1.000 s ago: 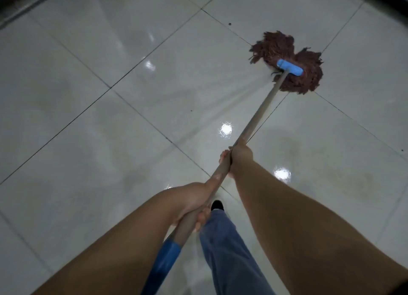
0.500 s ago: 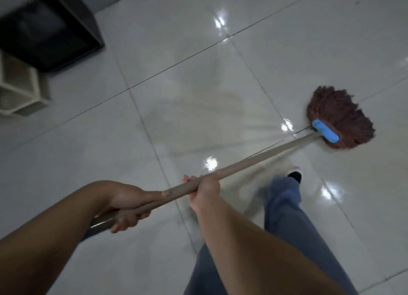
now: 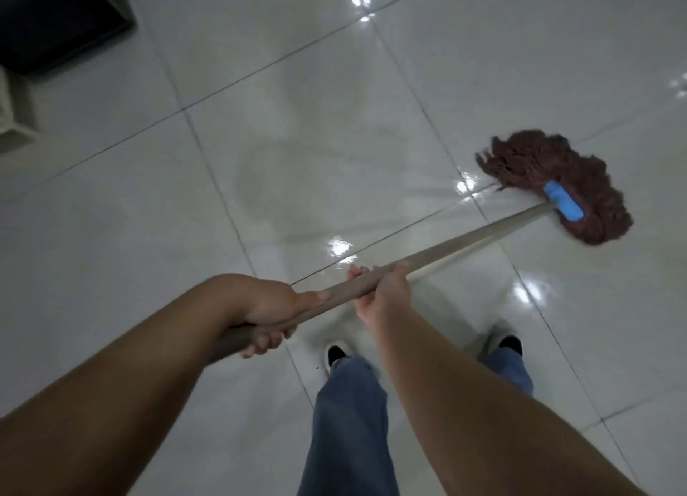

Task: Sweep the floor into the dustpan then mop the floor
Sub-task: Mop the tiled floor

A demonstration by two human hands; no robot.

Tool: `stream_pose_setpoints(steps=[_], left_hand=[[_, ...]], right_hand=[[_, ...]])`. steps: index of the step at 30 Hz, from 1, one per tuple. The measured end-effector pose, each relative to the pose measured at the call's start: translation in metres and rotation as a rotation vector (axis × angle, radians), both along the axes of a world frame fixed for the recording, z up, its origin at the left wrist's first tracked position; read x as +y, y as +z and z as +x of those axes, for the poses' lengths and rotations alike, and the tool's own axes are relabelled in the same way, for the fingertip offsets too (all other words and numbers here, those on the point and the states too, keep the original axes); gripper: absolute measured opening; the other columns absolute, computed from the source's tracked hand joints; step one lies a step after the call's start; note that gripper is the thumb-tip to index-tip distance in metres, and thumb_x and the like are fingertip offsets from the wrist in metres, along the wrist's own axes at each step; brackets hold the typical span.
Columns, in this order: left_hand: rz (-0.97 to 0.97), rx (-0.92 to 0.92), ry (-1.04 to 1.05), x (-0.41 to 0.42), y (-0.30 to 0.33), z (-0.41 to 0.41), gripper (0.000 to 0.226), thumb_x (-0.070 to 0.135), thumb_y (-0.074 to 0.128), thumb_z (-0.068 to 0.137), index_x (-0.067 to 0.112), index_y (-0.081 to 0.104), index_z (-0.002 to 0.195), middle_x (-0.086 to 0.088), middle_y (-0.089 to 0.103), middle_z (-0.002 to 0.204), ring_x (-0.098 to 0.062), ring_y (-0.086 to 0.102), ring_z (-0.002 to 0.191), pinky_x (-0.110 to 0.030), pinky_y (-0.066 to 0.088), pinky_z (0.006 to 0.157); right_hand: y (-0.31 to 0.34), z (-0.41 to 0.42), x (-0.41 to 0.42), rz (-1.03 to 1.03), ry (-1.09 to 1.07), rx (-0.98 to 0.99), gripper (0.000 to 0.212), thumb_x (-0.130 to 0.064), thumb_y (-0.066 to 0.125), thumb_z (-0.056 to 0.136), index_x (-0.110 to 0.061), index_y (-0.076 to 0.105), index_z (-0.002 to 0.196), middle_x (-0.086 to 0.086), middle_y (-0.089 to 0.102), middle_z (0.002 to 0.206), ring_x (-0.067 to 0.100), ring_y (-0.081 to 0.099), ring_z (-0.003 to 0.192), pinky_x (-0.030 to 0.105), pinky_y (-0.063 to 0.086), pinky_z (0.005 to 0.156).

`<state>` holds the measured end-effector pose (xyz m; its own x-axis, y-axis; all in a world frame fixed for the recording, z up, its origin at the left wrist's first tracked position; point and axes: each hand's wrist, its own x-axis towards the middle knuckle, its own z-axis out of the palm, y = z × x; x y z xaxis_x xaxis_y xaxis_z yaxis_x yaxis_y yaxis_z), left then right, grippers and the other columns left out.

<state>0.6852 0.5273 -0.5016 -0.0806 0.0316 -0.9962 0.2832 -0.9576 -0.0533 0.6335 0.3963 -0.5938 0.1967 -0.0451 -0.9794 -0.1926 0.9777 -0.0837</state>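
The left hand grips the upper end of the mop handle; the right hand grips it just further down. The maroon mop head lies on the glossy tiled floor at right, beside streaky patches that look wet. Sweeping seems finished, since no dustpan shows, and mopping looks partly done.

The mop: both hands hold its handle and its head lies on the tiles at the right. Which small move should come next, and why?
Probably draw the mop head leftward across the tile in front of the feet. The left hand and right hand already grip the handle, the head lies on the floor far to the right, and the wet sheen seems to fade toward the left.
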Motion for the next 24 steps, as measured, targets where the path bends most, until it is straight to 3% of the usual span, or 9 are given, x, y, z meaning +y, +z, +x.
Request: stream_pose_setpoints(steps=[5, 8, 11, 16, 20, 24], left_hand=[[-0.062, 0.038, 0.069, -0.169, -0.044, -0.036, 0.065, 0.075, 0.033, 0.082, 0.011, 0.038, 0.068, 0.002, 0.035, 0.033, -0.011, 0.03, 0.026, -0.01, 0.029, 0.036], [-0.101, 0.005, 0.088, -0.286, -0.067, -0.054, 0.065, 0.073, 0.031, 0.084, 0.011, 0.041, 0.069, 0.003, 0.037, 0.031, -0.011, 0.03, 0.025, -0.01, 0.03, 0.035], [-0.156, -0.046, 0.088, -0.411, -0.084, -0.066, 0.063, 0.069, 0.029, 0.088, 0.011, 0.041, 0.067, 0.001, 0.037, 0.031, -0.011, 0.03, 0.024, -0.01, 0.032, 0.036], [-0.214, -0.079, 0.136, -0.591, -0.091, -0.078, 0.065, 0.069, 0.032, 0.086, 0.009, 0.04, 0.064, -0.001, 0.036, 0.036, -0.011, 0.029, 0.022, -0.009, 0.031, 0.037], [-0.232, -0.041, 0.183, -0.663, -0.095, -0.085, 0.062, 0.07, 0.036, 0.084, 0.011, 0.038, 0.063, 0.0, 0.036, 0.037, -0.009, 0.03, 0.023, -0.008, 0.031, 0.037], [-0.213, -0.045, 0.13, -0.671, -0.098, -0.093, 0.064, 0.069, 0.031, 0.087, 0.011, 0.038, 0.061, -0.002, 0.035, 0.047, -0.011, 0.03, 0.03, -0.01, 0.028, 0.039]], right_hand=[[-0.039, -0.031, -0.167, -0.094, -0.055, 0.068, 0.047, -0.046, 0.046, 0.094, 0.0, 0.047, 0.083, 0.012, 0.051, 0.069, 0.021, 0.054, 0.055, 0.024, 0.052, 0.042], [-0.058, -0.045, -0.283, -0.137, -0.069, 0.088, 0.047, -0.048, 0.052, 0.091, -0.002, 0.048, 0.086, 0.012, 0.054, 0.068, 0.02, 0.057, 0.05, 0.023, 0.053, 0.039], [-0.067, -0.05, -0.406, -0.191, -0.084, 0.081, 0.043, -0.046, 0.05, 0.092, -0.003, 0.048, 0.087, 0.009, 0.051, 0.063, 0.017, 0.055, 0.038, 0.021, 0.051, 0.037], [-0.074, -0.051, -0.583, -0.262, -0.077, 0.074, 0.04, -0.039, 0.041, 0.097, -0.009, 0.041, 0.07, 0.004, 0.044, 0.049, 0.014, 0.043, 0.034, 0.011, 0.04, 0.035], [-0.077, -0.056, -0.66, -0.279, -0.029, 0.076, 0.033, -0.027, 0.038, 0.098, -0.003, 0.047, 0.078, 0.006, 0.046, 0.059, 0.017, 0.047, 0.037, 0.015, 0.044, 0.035], [-0.085, -0.061, -0.669, -0.294, -0.016, 0.097, 0.03, -0.023, 0.036, 0.098, 0.001, 0.048, 0.084, 0.011, 0.051, 0.063, 0.019, 0.051, 0.051, 0.017, 0.046, 0.037]])
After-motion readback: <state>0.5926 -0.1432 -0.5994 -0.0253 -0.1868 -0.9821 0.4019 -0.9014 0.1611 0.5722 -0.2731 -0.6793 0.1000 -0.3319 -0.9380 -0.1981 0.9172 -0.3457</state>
